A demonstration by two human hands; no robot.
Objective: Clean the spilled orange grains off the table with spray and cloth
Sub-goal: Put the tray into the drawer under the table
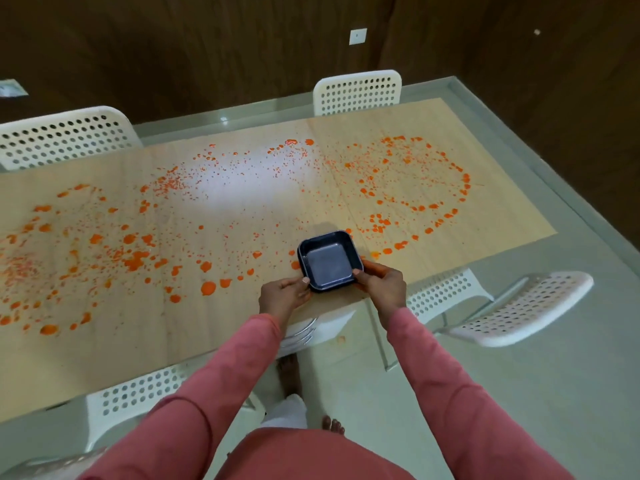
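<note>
Both hands, left [284, 295] and right [380, 279], pinch the near corners of a dark square shallow dish [328, 260] resting at the near edge of the pale wooden counter [249, 202], where orange grains [135, 258] lie scattered widely across its top.

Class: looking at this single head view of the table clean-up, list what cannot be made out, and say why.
- Spray and cloth: neither shows anywhere in the head view.
- Orange spill: runs past the left edge, so its extent is unknown.
- Dark square tray: looks stacked; the count is unclear.
- Left hand and right hand: palms hidden.
</note>
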